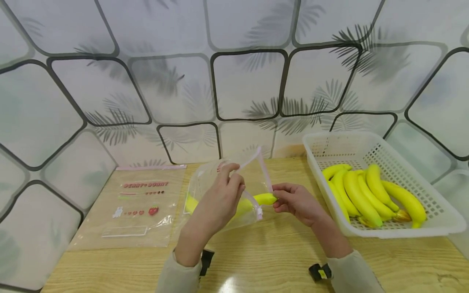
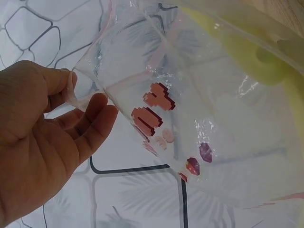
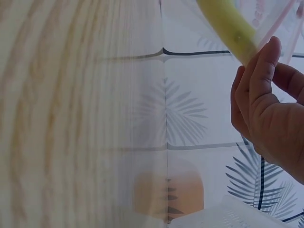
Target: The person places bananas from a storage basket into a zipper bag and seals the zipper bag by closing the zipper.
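Observation:
A clear zip bag (image 1: 253, 179) with a pink zip edge is held up over the table, its mouth facing right. My left hand (image 1: 216, 201) pinches the bag's film near the mouth; the left wrist view shows the film between thumb and fingers (image 2: 97, 114). Through the bag's side yellow shows, and a banana (image 1: 264, 198) lies partly inside, its end poking out of the mouth. With thumb and fingertips my right hand (image 1: 298, 204) grips that end, right beside the pink edge. Most of the banana is behind my left hand and the film.
A second clear zip bag (image 1: 141, 228) with strawberry print lies flat on the table at left. At right stands a white perforated basket (image 1: 403, 232) with several bananas (image 1: 360, 195). The wooden table (image 1: 271, 256) ends against a patterned backdrop (image 1: 253, 85).

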A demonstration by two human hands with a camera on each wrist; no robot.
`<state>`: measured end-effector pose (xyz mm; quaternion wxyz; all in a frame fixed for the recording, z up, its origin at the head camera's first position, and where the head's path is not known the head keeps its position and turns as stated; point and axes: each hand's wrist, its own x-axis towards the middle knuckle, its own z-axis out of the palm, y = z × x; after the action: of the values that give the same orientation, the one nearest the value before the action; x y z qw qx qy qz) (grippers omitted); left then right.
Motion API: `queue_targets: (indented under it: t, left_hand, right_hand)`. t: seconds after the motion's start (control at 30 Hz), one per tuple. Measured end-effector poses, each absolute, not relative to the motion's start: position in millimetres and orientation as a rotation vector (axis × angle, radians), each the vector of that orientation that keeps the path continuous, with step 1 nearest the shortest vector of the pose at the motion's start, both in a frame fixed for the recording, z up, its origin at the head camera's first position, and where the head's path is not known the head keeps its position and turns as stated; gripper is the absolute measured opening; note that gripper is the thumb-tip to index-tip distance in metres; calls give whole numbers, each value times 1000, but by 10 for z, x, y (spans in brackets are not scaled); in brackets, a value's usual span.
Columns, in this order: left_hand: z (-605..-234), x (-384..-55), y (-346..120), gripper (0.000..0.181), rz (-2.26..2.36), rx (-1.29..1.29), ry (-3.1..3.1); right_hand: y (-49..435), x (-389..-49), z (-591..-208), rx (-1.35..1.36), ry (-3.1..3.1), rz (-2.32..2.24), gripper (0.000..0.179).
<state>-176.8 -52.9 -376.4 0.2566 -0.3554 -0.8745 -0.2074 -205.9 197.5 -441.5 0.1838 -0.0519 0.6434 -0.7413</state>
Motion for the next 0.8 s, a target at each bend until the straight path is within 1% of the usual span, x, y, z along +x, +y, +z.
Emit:
queue_targets:
  t: [0.2, 0.53, 0.8]
  left_hand:
    - [-3756, -1763, -539, 4, -560, -963, -2378]
    - [-3751, -1753, -540, 4, -565, -965, -2375]
    - [-3739, -1764, -582, 5, -580, -969, -2334]
  right_hand:
    - [1949, -2055, -4431, -146, 1866, -2080, 43]
    - [1838, -2010, -4457, -53, 1893, -2175, 33]
    - [1734, -2012, -4425, -17, 1939, -2242, 30]
